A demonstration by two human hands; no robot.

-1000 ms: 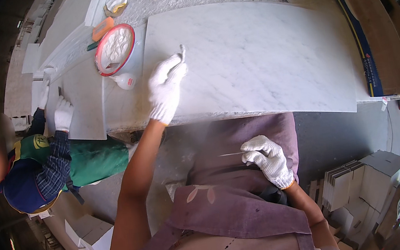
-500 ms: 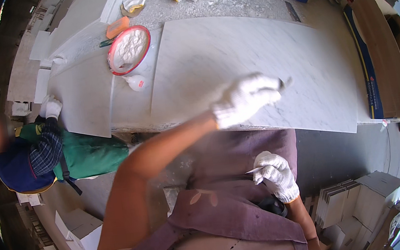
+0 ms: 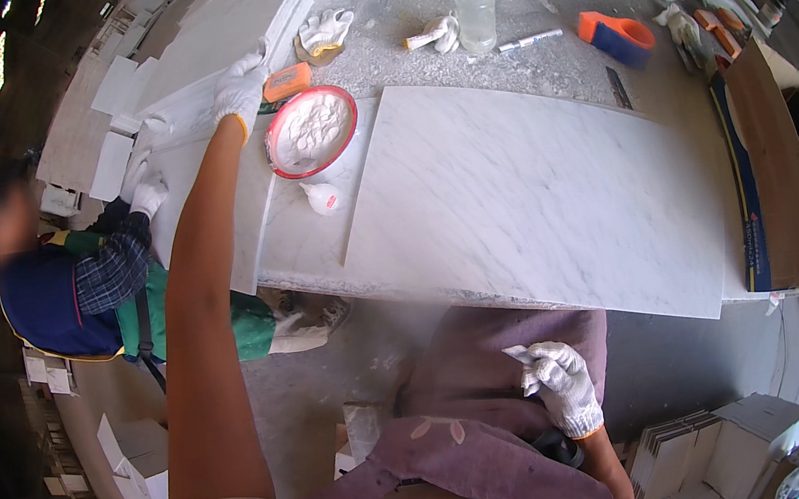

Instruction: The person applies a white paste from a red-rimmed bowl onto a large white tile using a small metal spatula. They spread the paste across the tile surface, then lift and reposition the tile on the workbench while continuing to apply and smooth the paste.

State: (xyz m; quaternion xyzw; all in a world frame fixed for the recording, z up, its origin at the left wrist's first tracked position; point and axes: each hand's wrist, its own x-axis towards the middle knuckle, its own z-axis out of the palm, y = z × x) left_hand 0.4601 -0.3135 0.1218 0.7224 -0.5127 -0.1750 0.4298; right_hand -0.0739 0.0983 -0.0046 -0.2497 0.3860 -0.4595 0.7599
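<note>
My left hand [image 3: 240, 87], in a white knit glove, reaches to the far left. Its fingers look stretched out against the edge of a stack of white slabs [image 3: 220, 33], beside an orange block [image 3: 287, 83]. The fingertips are partly hidden. My right hand [image 3: 564, 384], also gloved, is closed in front of my apron. It pinches a small thin flat pale piece [image 3: 515, 353]. Ahead of me lies a large grey-veined white marble slab [image 3: 542, 185]. Left of it stand a red-rimmed bowl [image 3: 353, 114] of white paste and a small white squeeze bulb [image 3: 322, 198].
A clear bottle [image 3: 476, 7], a spare glove [image 3: 437, 36], a marker [image 3: 531, 40] and an orange-and-blue tape roll [image 3: 616, 37] lie along the back. An open cardboard box [image 3: 778, 169] stands at right. A co-worker [image 3: 72, 288] works at left, gloved hands near the neighbouring slab.
My left hand has swung from over the marble slab to the slab stack at far left. My right hand stays low with the flat piece. The view has tilted up.
</note>
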